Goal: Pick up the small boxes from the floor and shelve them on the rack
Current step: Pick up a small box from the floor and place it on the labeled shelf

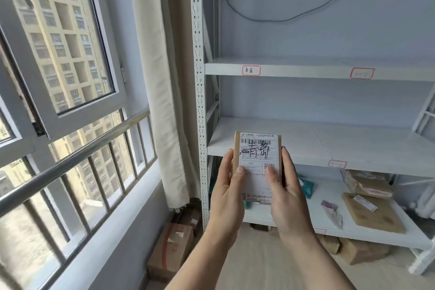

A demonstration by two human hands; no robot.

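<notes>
While both hands clasp the small brown cardboard box with white shipping label (257, 155), left hand (229, 192) and right hand (286, 192) flank its upright long axis. White metal middle shelf (353, 146) lies just beyond, far side, bare; a forward push should seat it.

The small box (257, 148) was tan cardboard bearing a white label (257, 160) with black barcode and handwriting; the rack (329, 70) was pale grey with red-bordered tags (251, 70).

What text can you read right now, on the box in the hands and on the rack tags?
"J06": printed mid-label on the small box.
Handwritten black characters across the box label: present, not clearly legible.
Barcode digits, starting "052": the rest is blurred.
"1-1": red-bordered tag on the upper shelf edge.
"1-2": tag on the middle shelf edge, faint.
Left upper tag: handwritten characters, too small.
</notes>
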